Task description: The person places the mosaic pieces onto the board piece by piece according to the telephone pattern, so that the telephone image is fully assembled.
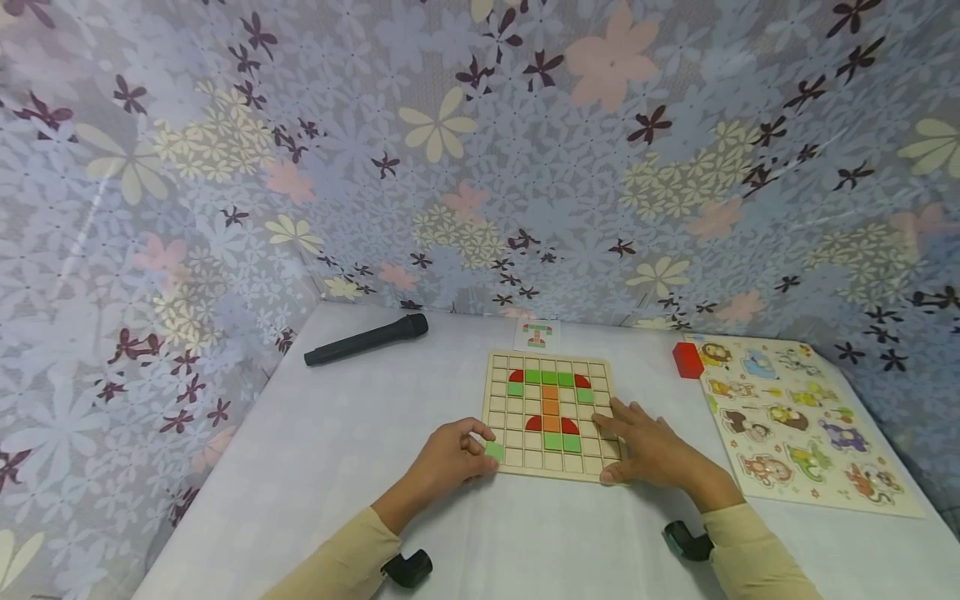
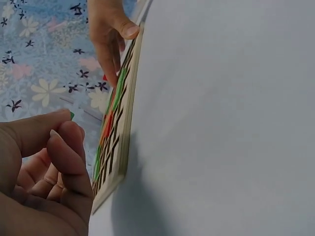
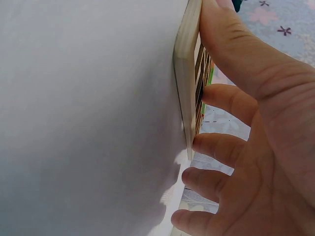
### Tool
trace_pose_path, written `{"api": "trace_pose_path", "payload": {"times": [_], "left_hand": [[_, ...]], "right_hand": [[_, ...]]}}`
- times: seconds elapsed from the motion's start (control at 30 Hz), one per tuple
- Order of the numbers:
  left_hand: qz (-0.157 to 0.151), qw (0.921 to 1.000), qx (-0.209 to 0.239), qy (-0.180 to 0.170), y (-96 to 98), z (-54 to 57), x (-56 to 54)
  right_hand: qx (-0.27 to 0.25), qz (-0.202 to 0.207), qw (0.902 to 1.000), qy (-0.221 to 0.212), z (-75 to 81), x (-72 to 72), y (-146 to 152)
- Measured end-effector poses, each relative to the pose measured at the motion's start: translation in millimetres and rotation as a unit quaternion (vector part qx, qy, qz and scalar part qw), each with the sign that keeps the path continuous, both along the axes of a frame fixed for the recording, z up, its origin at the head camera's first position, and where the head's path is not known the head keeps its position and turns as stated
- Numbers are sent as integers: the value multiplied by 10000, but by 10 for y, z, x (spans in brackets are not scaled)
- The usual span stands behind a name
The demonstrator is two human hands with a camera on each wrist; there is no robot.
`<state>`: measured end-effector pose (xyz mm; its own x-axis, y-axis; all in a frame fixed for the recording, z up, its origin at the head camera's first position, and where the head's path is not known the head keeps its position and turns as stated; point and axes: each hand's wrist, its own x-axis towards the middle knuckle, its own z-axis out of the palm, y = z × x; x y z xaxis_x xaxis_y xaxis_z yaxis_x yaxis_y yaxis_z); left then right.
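Observation:
A wooden grid board (image 1: 517, 460) lies on the white table, its cells partly filled with green, red and orange tiles in an I-like shape. Between thumb and finger my left hand (image 1: 447, 454) pinches a green tile (image 1: 494, 451) over the board's near left corner. Only a sliver of that tile (image 2: 72, 116) shows in the left wrist view. My right hand (image 1: 654, 446) rests on the board's right edge, fingers spread, the thumb near its front corner. Behind the board lies a small pattern card (image 1: 537, 335) with a similar coloured figure.
A black microphone (image 1: 367, 340) lies at the back left. On the right, a red block (image 1: 687, 360) sits beside an animal picture puzzle board (image 1: 806, 425). Flower-patterned cloth (image 1: 480, 167) rises behind the table. Dark devices (image 1: 408, 569) hang at both wrists.

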<state>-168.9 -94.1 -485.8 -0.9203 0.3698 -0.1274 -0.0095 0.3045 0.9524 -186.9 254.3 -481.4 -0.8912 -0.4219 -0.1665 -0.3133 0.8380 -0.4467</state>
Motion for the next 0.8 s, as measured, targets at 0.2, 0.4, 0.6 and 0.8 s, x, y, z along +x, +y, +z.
{"api": "trace_pose_path", "payload": {"times": [0.2, 0.4, 0.6, 0.8], "left_hand": [[111, 9998, -111, -118, 226, -8, -154], [208, 9989, -411, -102, 511, -6, -262], [223, 9973, -691, 93, 668, -37, -298], [192, 9882, -1296, 796, 695, -51, -315]], "right_hand": [[38, -3, 10000, -37, 3, -18, -1], [-5, -55, 9999, -109, 0, -29, 5], [24, -60, 9999, -96, -23, -19, 4], [29, -11, 10000, -15, -21, -16, 4]]}}
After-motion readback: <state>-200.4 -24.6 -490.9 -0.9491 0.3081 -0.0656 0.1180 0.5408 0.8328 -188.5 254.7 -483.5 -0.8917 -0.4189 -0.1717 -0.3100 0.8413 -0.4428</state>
